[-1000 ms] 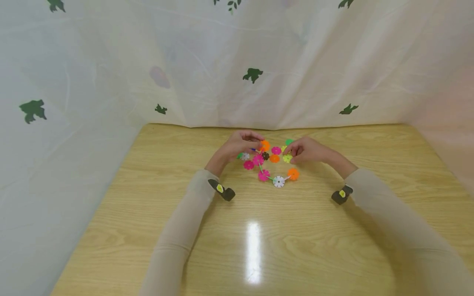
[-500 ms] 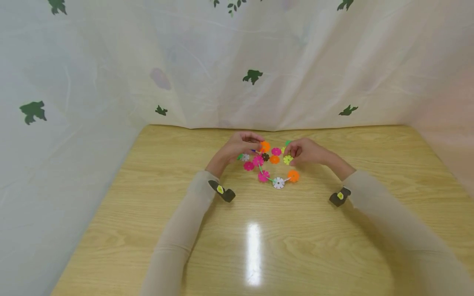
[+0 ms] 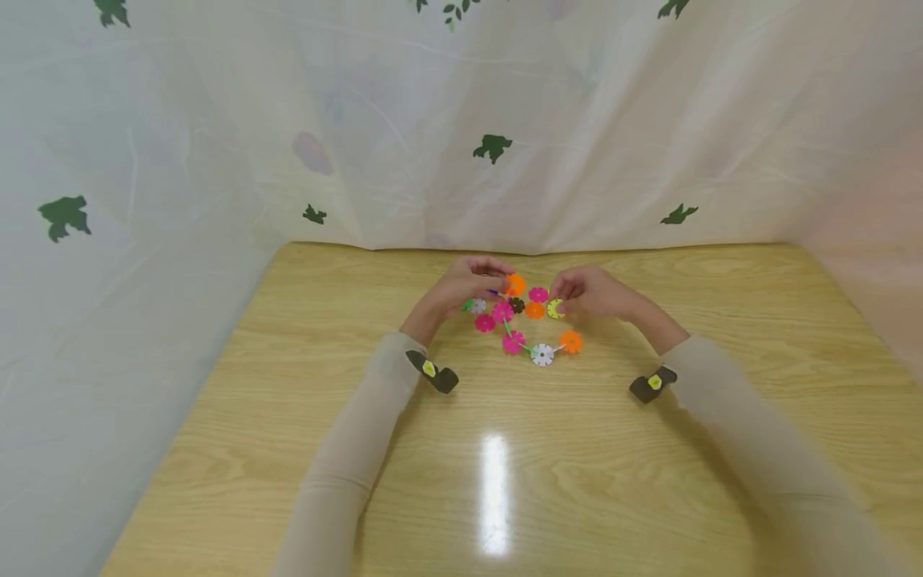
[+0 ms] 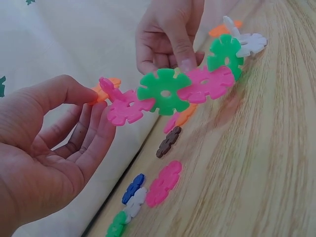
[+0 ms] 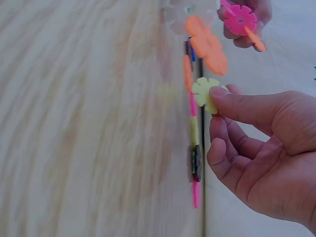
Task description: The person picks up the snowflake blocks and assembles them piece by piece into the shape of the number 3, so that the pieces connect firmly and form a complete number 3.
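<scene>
My left hand (image 3: pixel 469 286) pinches an orange notched flower disc (image 3: pixel 515 284) between thumb and fingers. From that disc hangs a joined chain: a pink disc (image 4: pixel 129 107), a green disc (image 4: pixel 164 92), another pink disc (image 4: pixel 206 84), another green disc (image 4: pixel 225 57), a white disc (image 3: pixel 542 355) and a second orange disc (image 3: pixel 571 342) at the far end. The chain is held above the table. My right hand (image 3: pixel 593 290) pinches a yellow disc (image 5: pixel 205 95) by its edge, thumb on its face, apart from the chain.
Loose discs lie on the wooden table (image 3: pixel 433 481) beneath and between the hands: pink (image 3: pixel 538 295), orange (image 3: pixel 534 310), brown (image 4: pixel 168 142), blue (image 4: pixel 133 188), white (image 4: pixel 135 205) and green (image 4: pixel 116 225). A patterned curtain (image 3: pixel 404 144) hangs behind the table's far edge.
My right hand has shifted slightly left with the yellow disc, now plainly between thumb and fingers. My left hand and the chain stay nearly still.
</scene>
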`<state>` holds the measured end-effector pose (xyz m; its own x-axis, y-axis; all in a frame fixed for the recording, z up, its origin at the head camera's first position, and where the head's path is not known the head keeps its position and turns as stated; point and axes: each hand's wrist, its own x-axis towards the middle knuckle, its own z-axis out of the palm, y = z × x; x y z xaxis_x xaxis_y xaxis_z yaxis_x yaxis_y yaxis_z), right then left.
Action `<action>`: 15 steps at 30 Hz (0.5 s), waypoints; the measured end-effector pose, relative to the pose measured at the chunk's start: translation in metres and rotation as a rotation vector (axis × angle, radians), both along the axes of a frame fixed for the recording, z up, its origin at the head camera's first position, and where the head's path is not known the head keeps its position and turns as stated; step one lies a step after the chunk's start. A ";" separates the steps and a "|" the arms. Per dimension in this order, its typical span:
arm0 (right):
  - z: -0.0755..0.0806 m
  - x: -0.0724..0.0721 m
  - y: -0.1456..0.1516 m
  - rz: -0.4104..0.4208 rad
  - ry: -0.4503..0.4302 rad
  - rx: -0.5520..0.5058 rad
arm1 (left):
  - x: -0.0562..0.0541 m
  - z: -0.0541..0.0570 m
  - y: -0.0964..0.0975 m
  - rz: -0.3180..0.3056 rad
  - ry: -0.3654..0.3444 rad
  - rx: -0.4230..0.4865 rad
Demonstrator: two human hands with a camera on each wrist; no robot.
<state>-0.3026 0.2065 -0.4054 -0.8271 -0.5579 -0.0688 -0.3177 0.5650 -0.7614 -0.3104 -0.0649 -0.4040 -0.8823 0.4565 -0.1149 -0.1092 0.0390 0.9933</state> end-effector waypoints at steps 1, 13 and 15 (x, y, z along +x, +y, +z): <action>0.001 -0.001 -0.001 -0.012 0.006 -0.003 | 0.000 0.000 0.000 0.003 -0.001 0.001; 0.025 0.001 -0.012 -0.164 -0.046 -0.180 | 0.000 0.001 -0.001 0.035 0.013 -0.019; 0.028 0.001 -0.014 -0.181 -0.035 -0.197 | 0.001 0.001 -0.001 0.042 0.009 -0.019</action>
